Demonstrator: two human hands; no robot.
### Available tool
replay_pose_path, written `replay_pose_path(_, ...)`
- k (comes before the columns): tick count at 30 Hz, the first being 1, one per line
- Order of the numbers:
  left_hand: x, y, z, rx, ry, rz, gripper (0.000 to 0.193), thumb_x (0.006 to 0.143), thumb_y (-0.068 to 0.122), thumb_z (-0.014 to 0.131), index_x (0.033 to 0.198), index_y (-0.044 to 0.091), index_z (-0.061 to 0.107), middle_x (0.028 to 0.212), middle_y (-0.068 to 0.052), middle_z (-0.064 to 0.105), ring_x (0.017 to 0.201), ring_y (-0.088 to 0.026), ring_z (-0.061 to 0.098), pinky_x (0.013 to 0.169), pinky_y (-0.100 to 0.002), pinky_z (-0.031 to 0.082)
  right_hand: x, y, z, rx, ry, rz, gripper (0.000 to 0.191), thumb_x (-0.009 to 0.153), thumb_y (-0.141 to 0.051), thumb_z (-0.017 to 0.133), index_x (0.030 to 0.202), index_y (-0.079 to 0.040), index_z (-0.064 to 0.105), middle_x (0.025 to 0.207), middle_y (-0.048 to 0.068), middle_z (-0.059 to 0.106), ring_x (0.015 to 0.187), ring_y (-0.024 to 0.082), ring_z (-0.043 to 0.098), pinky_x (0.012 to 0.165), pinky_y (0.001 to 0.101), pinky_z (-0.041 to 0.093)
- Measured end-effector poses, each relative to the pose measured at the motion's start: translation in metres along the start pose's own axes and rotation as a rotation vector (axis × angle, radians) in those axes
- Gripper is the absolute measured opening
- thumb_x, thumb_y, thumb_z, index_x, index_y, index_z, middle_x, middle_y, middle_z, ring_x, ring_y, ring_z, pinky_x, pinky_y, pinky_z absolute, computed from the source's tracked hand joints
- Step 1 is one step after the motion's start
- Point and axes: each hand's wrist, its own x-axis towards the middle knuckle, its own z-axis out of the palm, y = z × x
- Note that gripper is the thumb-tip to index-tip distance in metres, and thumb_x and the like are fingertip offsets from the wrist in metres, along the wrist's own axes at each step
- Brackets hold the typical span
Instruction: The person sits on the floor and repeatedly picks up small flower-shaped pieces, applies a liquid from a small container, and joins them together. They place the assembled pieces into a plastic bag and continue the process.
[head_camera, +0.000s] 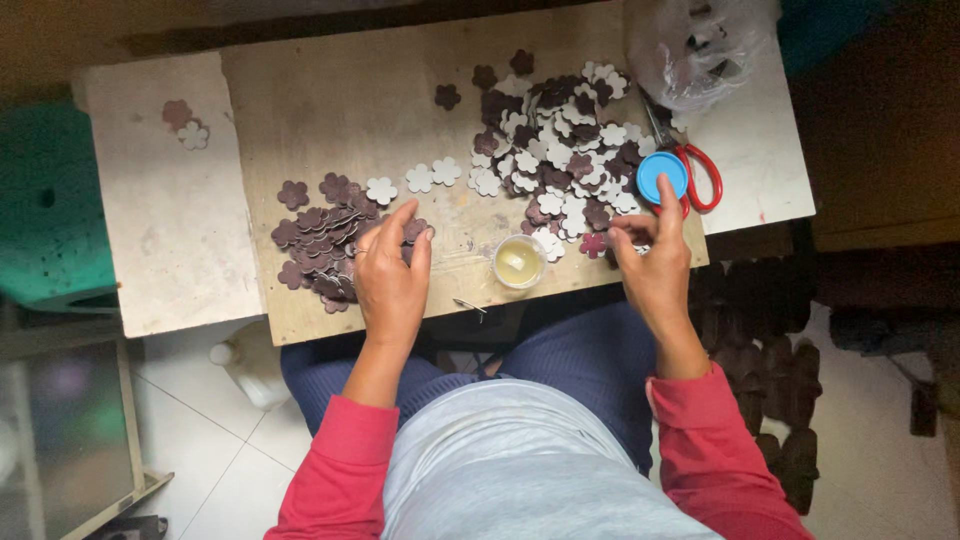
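1. Left hand (390, 275), grip released with fingers spread, rests on a stack of dark flower cutouts (322, 240) at the counter (340, 110) near left.
2. Right hand (655, 260) pinches something small, unclear what, beside a mixed flower pile (560, 140).
3. A small glue cup (519, 261) sits between the hands.

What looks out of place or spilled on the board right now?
Nothing looks spilled: the small cup of yellowish liquid stands upright. Two flower cutouts lie alone on the left slab, apart from both piles, and a thin metal pin sits at the board's near edge.
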Motion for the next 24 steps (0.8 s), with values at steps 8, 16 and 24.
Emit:
replay_pose_path(8,-0.044,0.023,0.011,-0.151,-0.308,-0.273,0.015,0.096,0.027,0.071,0.097,0.013,0.076,0.064,-0.005,0.069,0.060,-0.023,0.068,0.058,-0.039,0.050,0.045,-0.005,0.031,-0.214,0.050,-0.273,0.088,0.091,0.002,0.075,0.164,-0.006,0.027,0.117,0.015,0.072,0.104,0.029,0.071,0.093,0.0374,0.055)
replay_pose_path(16,-0.065,0.021,0.005,-0.231,-0.326,-0.282,0.016,0.094,0.026,0.070,0.098,0.012,0.076,0.068,-0.002,0.074,0.065,-0.020,0.071,0.061,-0.036,0.053,0.071,-0.020,0.042,-0.351,-0.072,-0.284,0.099,0.080,-0.003,0.083,0.163,-0.008,0.028,0.110,0.012,0.072,0.102,0.031,0.063,0.094,0.0407,0.050)
replay_pose_path(24,-0.063,0.025,0.006,-0.291,-0.331,-0.323,0.014,0.094,0.024,0.071,0.098,0.012,0.076,0.068,-0.002,0.074,0.064,-0.018,0.071,0.061,-0.034,0.053,0.053,-0.023,0.045,-0.283,-0.353,-0.210,0.097,0.080,-0.005,0.081,0.161,-0.013,0.029,0.105,0.012,0.075,0.100,0.032,0.068,0.088,0.0414,0.053)
